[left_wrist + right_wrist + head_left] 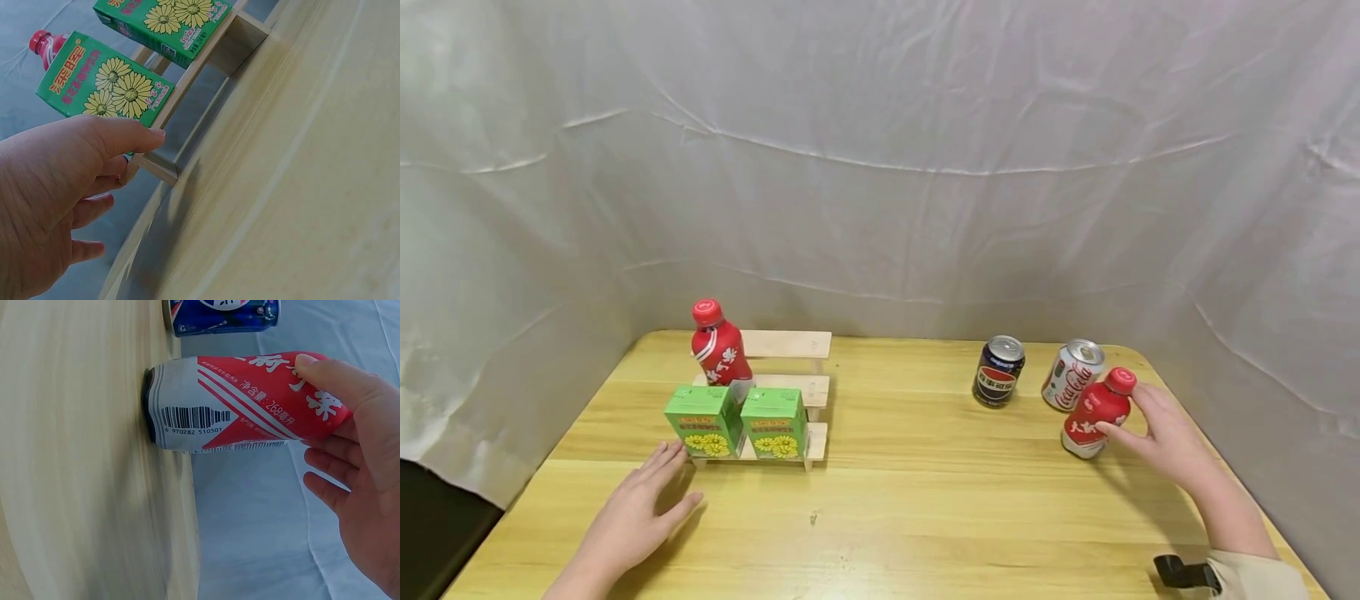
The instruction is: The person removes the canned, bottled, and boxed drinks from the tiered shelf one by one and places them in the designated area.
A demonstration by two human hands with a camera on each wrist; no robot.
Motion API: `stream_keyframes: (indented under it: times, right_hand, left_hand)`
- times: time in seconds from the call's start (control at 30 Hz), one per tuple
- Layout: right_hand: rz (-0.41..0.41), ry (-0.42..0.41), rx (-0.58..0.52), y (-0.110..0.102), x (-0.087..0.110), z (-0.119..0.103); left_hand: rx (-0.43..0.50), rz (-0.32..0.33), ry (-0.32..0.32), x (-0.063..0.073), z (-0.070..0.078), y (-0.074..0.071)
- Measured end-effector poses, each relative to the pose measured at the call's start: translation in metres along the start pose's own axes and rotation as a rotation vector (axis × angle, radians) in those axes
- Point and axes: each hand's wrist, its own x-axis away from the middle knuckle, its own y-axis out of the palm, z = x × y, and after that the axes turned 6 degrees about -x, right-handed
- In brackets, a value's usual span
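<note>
My right hand (1172, 437) grips a red plastic bottle (1095, 414) around its upper part, thumb on the near side and fingers behind. In the right wrist view the bottle's pale lower label (194, 419) shows a barcode, and its dark base is right at the tabletop. My left hand (636, 508) lies beside the front left corner of a small stepped wooden rack (820, 442), fingers loosely extended and holding nothing. Two green drink cartons (703, 422) with yellow flowers stand on the rack's lowest step. Behind them another red bottle (721, 350) stands higher on the rack.
A silver Coca-Cola can (1072, 377) stands just behind the gripped bottle. To its left is a dark blue Pepsi can (998, 372). Pale cloth (925, 167) hangs behind and on both sides of the wooden table (910, 500).
</note>
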Motion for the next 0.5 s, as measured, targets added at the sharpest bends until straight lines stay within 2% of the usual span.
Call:
stream_keyframes:
  times: [0.3,0.4,0.5]
  right_hand:
    - [-0.024,0.032,0.024,-0.001,-0.001,0.003]
    - [-0.064,0.093,0.003,-0.004,0.0,0.001]
    - [-0.11,0.189,-0.023,-0.011,0.001,-0.002]
  left_hand:
    - [0.006,-0.003,-0.006,0.0,-0.001,0.0]
    - [0.008,-0.001,-0.005,0.0,-0.001,0.0]
    - [0.009,-0.002,-0.002,0.0,-0.001,0.0]
